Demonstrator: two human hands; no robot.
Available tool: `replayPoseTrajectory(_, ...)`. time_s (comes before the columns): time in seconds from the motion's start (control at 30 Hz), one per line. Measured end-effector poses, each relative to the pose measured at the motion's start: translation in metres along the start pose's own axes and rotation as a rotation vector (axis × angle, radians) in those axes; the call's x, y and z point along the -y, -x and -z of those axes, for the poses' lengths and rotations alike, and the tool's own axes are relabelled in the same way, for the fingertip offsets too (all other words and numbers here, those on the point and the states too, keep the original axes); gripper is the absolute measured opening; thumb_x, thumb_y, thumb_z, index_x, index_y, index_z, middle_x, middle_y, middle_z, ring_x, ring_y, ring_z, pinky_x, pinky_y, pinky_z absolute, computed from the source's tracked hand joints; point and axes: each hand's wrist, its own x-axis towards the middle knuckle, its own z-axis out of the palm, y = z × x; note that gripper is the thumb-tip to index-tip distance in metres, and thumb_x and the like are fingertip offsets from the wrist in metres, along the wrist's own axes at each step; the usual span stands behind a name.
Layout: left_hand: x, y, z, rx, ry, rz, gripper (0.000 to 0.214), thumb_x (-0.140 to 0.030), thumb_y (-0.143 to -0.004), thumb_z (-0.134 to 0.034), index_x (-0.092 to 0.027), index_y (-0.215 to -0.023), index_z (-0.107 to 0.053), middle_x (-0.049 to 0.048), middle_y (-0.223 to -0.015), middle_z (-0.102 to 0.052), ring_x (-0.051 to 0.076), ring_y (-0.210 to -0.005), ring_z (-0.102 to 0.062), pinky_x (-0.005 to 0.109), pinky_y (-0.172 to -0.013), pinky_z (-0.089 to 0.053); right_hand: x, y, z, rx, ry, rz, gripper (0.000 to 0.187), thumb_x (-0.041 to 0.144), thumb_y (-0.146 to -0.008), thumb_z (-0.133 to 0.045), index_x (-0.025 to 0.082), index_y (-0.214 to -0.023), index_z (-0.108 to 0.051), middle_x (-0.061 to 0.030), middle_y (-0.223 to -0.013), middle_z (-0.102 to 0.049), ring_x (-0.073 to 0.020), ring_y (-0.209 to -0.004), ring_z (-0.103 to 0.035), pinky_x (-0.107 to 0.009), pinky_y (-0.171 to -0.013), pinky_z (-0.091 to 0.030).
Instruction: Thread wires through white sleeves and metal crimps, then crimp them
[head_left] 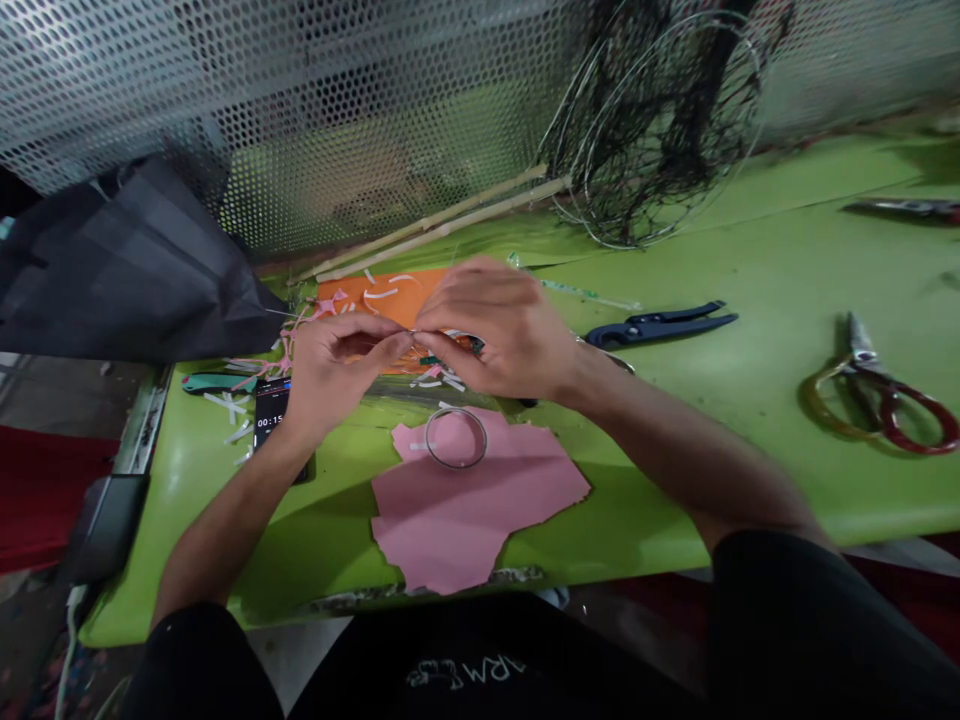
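Thin wire (448,334) is pinched at mid-table between the fingertips (396,345) of the left hand (337,365) and the right hand (502,330), both partly closed, over orange paper (382,300); it is mostly hidden, seems to lie crosswise, and is held about equally near both hands.

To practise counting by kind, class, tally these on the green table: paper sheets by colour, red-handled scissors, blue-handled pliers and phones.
Pink paper sheet: 1
Orange paper sheet: 1
Red-handled scissors: 1
Blue-handled pliers: 1
Phone: 1
Total: 5
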Motion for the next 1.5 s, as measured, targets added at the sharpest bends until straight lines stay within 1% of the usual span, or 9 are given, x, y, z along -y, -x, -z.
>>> replayPoseTrajectory(0.23, -0.003, -0.002, 0.0, 0.003, -0.321, -0.344, 0.011, -0.03, -0.087, -0.081, -0.022, -0.081, -0.077, 0.0002, -0.078, -0.08, 0.014, -0.069, -0.073, 0.026, -0.066, -0.06, 0.002, 0.0, 0.002, 0.043, -0.059, -0.05, 0.019, 0.023, -0.097, -0.056, 0.021, -0.082, -0.069, 0.0003, -0.072, -0.071, -0.0148, -0.069, -0.061, -0.034, -0.08, -0.047)
replayPoseTrajectory(0.43, 0.009, 0.0, 0.009, -0.05, -0.638, -0.769, 0.009, -0.017, -0.088, -0.074, -0.026, -0.09, -0.076, -0.001, -0.085, -0.081, 0.016, -0.077, -0.077, 0.03, -0.072, -0.059, 0.002, -0.005, 0.01, 0.135, -0.502, -0.316, 0.014, 0.019, -0.088, -0.066, 0.016, -0.077, -0.073, 0.0006, -0.07, -0.074, -0.0106, -0.064, -0.063, -0.024, -0.062, -0.043)
replayPoseTrajectory(0.53, 0.008, 0.0, 0.021, 0.114, -0.747, -0.933, 0.023, -0.013, -0.087, -0.071, -0.032, -0.099, -0.077, -0.0031, -0.092, -0.082, 0.019, -0.083, -0.08, 0.031, -0.07, -0.059, 0.002, -0.008, 0.009, 0.281, -0.732, -0.483, 0.016, 0.018, -0.085, -0.067, 0.017, -0.072, -0.074, 0.001, -0.064, -0.073, -0.0099, -0.057, -0.06, -0.024, -0.057, -0.043)
replayPoseTrajectory(0.6, 0.006, -0.002, 0.029, 0.326, -0.725, -0.884, 0.023, -0.019, -0.088, -0.073, -0.037, -0.101, -0.079, -0.004, -0.095, -0.082, 0.021, -0.086, -0.08, 0.031, -0.066, -0.06, 0.0, -0.009, 0.006, 0.362, -0.845, -0.542, 0.016, 0.017, -0.084, -0.066, 0.017, -0.07, -0.074, 0.0003, -0.062, -0.073, -0.011, -0.058, -0.061, -0.024, -0.057, -0.044)
replayPoseTrajectory(0.67, 0.004, -0.004, 0.036, 0.382, -0.733, -0.829, 0.024, -0.018, -0.088, -0.074, -0.038, -0.102, -0.079, -0.0033, -0.096, -0.082, 0.022, -0.088, -0.081, 0.032, -0.066, -0.059, -0.001, -0.009, 0.004, 0.368, -0.852, -0.546, 0.016, 0.018, -0.084, -0.066, 0.017, -0.071, -0.074, -0.0006, -0.064, -0.074, -0.0117, -0.06, -0.063, -0.025, -0.058, -0.046)
replayPoseTrajectory(0.9, 0.0, -0.01, 0.053, 0.012, -0.698, -0.742, 0.011, -0.026, -0.084, -0.083, -0.032, -0.094, -0.08, 0.0001, -0.085, -0.081, 0.024, -0.085, -0.079, 0.04, -0.079, -0.06, -0.004, -0.006, 0.011, 0.048, -0.512, -0.312, 0.017, 0.026, -0.092, -0.069, 0.016, -0.08, -0.073, -0.002, -0.076, -0.076, -0.0122, -0.071, -0.065, -0.025, -0.068, -0.047)
replayPoseTrajectory(1.0, -0.009, -0.009, 0.044, -0.087, -0.554, -0.493, 0.006, -0.031, -0.084, -0.083, -0.027, -0.089, -0.082, 0.002, -0.086, -0.082, 0.02, -0.079, -0.077, 0.036, -0.076, -0.062, -0.004, -0.004, 0.011, 0.011, -0.424, -0.217, 0.018, 0.027, -0.095, -0.067, 0.017, -0.081, -0.071, -0.0016, -0.076, -0.075, -0.0124, -0.07, -0.065, -0.026, -0.068, -0.047)
replayPoseTrajectory(1.17, -0.011, -0.012, 0.022, 0.207, -0.11, -0.007, 0.027, -0.049, -0.079, -0.085, -0.022, -0.08, -0.082, 0.0035, -0.077, -0.081, 0.018, -0.067, -0.076, 0.029, -0.062, -0.063, -0.003, -0.003, 0.006, 0.01, -0.248, -0.097, 0.019, 0.026, -0.099, -0.06, 0.02, -0.083, -0.07, -0.0003, -0.076, -0.073, -0.0132, -0.07, -0.062, -0.03, -0.073, -0.046)
replayPoseTrajectory(1.5, 0.001, -0.005, 0.008, 0.08, -0.104, -0.049, 0.024, -0.045, -0.076, -0.089, -0.023, -0.079, -0.08, 0.0025, -0.078, -0.081, 0.016, -0.067, -0.075, 0.026, -0.062, -0.064, 0.003, -0.002, 0.003, 0.077, -0.04, -0.068, 0.019, 0.022, -0.096, -0.057, 0.023, -0.081, -0.068, 0.0006, -0.074, -0.07, -0.0163, -0.073, -0.062, -0.038, -0.088, -0.046)
